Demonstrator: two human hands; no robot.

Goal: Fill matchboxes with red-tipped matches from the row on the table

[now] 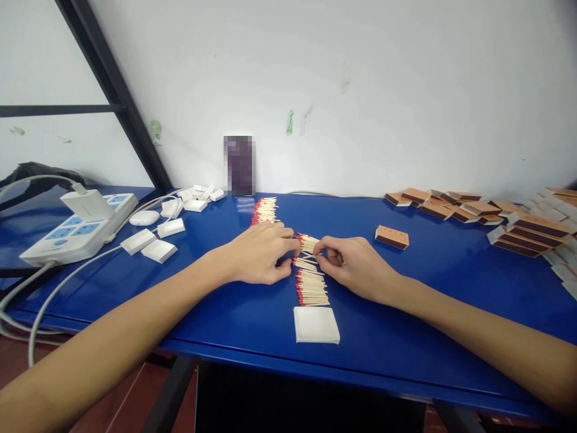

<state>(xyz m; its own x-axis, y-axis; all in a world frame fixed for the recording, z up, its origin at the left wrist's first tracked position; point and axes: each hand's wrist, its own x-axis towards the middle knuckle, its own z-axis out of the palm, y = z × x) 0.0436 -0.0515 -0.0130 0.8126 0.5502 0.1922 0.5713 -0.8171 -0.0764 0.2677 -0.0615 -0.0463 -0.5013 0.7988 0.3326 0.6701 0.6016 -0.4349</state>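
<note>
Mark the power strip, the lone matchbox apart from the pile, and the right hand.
Power strip (77, 230): head view, on its socket face.
Lone matchbox (391, 234): head view, on its orange top.
Right hand (360, 263): head view, on the middle of the hand.

I am handling matt wooden matches (312, 287) over a tabletop (234, 325) that is gleaming, smooth and glossy. The lone matchbox (392, 236) is looking like printed card or paper. I am seeing smooth plastic in the power strip (101, 234), apparently painted metal in the dark frame (103, 72), and a matt, marked finish on the wall (360, 138).
</note>
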